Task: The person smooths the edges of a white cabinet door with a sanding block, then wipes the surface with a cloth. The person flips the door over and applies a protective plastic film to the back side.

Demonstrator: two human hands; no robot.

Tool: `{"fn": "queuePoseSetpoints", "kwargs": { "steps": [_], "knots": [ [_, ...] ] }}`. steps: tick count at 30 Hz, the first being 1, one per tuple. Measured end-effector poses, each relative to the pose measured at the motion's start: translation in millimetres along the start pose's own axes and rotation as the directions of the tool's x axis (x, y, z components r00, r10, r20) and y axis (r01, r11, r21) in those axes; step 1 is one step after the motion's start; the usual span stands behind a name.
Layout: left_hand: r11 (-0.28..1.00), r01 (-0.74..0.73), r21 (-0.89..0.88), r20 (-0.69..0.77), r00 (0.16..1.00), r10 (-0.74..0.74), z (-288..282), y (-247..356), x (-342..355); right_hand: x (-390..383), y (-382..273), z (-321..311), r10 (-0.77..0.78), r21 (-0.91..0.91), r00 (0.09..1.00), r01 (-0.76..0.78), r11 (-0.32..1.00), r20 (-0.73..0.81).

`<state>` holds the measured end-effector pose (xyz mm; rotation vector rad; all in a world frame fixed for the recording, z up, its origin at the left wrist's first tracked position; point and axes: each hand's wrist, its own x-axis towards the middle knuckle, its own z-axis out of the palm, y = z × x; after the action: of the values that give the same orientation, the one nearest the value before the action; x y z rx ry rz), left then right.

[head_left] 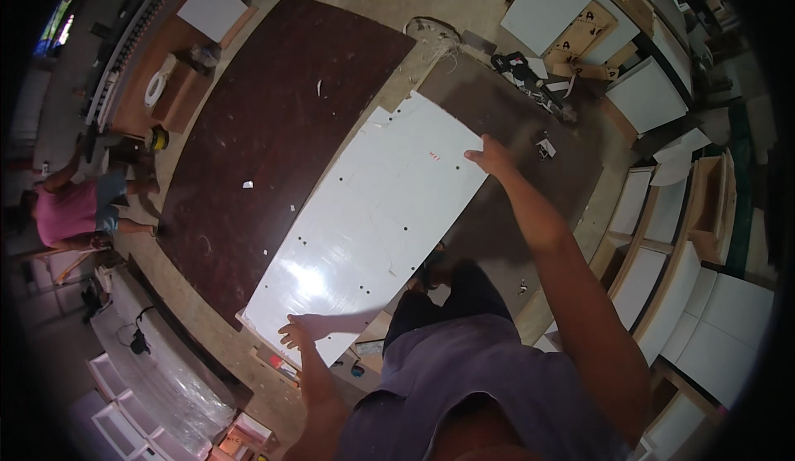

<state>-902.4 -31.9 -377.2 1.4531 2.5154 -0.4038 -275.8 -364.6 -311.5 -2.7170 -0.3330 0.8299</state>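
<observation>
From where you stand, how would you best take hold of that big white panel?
By its two short ends, from opposite sides. The white panel is long, flat and thin, so the left hand at the near end and the right hand at the far corner probably steady it.

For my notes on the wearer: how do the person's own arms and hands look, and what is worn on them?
Both forearms are bare, with no sleeves, gloves, watch or rings visible on the left hand or right hand. A grey-purple short-sleeved shirt covers the torso.

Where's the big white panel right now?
In the head view, the white panel lies at centre, on the right edge of the dark brown board, with the left hand on its near end and the right hand on its far right edge.
</observation>
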Motion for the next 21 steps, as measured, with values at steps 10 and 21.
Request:
{"fn": "queuePoseSetpoints", "kwargs": {
  "steps": [10, 21],
  "knots": [
    [0.963, -0.245, -0.109, 0.075, 0.964, 0.254, -1.6, 31.8, -74.5, 35.0, 20.7, -1.4, -0.326, 0.122, 0.945, 0.320, 0.939, 0.032],
    [0.644, -0.728, -0.236, 0.191, 0.615, 0.765, 65.0, 309.0, -553.9, 159.0, 132.8, -79.4, -0.567, 0.040, 0.642, 0.643, 0.765, 0.516]
  ]
}}
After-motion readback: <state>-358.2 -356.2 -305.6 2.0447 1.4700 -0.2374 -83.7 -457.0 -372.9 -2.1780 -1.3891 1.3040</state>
